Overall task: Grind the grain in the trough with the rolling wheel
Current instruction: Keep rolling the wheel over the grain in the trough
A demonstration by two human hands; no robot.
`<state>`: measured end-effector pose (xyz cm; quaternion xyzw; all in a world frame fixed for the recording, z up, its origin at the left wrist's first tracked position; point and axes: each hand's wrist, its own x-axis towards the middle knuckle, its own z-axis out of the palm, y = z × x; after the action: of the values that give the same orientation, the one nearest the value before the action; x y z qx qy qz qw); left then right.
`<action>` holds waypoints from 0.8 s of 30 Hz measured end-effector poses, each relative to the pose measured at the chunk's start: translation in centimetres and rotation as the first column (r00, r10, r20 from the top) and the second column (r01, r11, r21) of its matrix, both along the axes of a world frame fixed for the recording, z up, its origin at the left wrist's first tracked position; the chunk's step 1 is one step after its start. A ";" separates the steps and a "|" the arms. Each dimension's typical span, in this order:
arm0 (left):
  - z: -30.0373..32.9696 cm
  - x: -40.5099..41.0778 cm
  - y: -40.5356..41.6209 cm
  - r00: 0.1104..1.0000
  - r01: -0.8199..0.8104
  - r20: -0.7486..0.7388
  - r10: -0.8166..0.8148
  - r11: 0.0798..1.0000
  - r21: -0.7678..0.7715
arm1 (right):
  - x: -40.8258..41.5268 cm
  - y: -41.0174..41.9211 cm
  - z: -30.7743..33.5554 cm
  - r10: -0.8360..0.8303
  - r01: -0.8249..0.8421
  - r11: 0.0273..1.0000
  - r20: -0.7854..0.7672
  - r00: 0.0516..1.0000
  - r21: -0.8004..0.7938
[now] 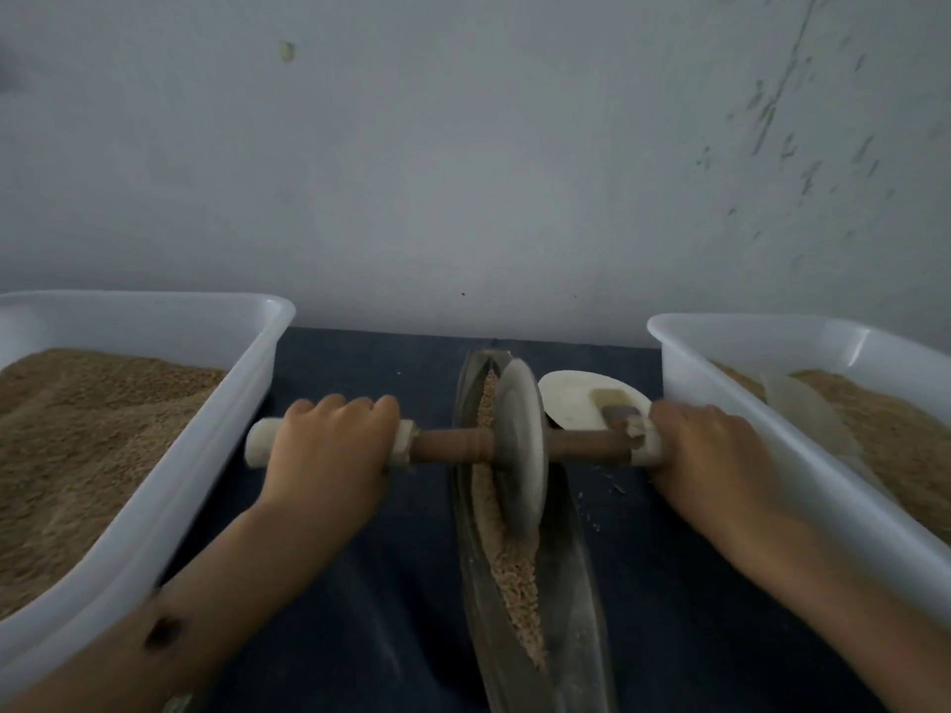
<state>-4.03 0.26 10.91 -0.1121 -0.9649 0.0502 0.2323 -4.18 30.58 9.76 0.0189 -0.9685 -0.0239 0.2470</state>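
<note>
The wheel [518, 445] is stood on edge in the far half of the trough [525, 584], on a strip of grain [514, 573] (tan, coarse) along the groove. Its axle [447, 445] is gripped at each wrapped end: the left hand [329, 445] and right hand [705, 445] are curled around it. White tubs [170, 486] of grain are set on either side, and a dish [586, 403] lies behind the axle.

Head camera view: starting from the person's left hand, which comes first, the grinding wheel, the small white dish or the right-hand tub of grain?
From the left hand:
1. Grinding wheel, centre, in the trough.
2. White dish, just right of the wheel.
3. Right tub, at the far right.
</note>
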 end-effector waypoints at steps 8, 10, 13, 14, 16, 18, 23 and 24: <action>1.2 6.4 -1.9 0.969 0.239 -0.061 -0.239 0.971 -0.007 | 6.9 1.1 0.4 0.035 -0.027 0.998 0.133 0.990 -0.064; 1.0 5.9 -2.1 0.971 0.234 -0.041 -0.234 0.972 -0.009 | 6.6 1.1 0.1 0.021 -0.011 0.996 0.118 0.993 -0.089; 0.5 3.8 -1.7 0.981 0.191 0.029 -0.193 0.980 0.047 | 4.3 0.9 0.0 -0.003 0.003 1.000 0.007 1.000 -0.011; 0.1 2.8 -1.5 0.989 0.147 0.021 -0.148 0.988 0.047 | 3.2 0.8 -0.2 -0.003 0.003 1.000 -0.033 0.999 0.009; -0.5 0.7 -1.0 0.999 0.035 0.007 -0.036 0.998 0.056 | 0.7 0.3 -0.2 0.006 -0.007 1.000 -0.063 0.998 -0.013; -0.8 -1.2 -0.5 0.998 -0.063 0.006 0.063 0.995 0.072 | -2.0 -0.4 0.2 -0.007 0.007 1.000 -0.104 0.995 0.005; -0.4 -4.6 0.2 0.986 -0.159 0.055 0.154 0.983 0.097 | -5.8 -1.3 1.1 -0.059 0.060 0.998 -0.082 0.995 0.009; -0.3 -4.6 0.2 0.987 -0.159 0.045 0.155 0.983 0.093 | -5.8 -1.2 1.0 -0.063 0.064 0.998 -0.082 0.995 0.011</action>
<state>-8.67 0.47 10.59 -0.0255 -0.9762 0.0198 0.2143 -9.97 29.37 10.81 -0.0114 -0.9576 -0.0391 0.2852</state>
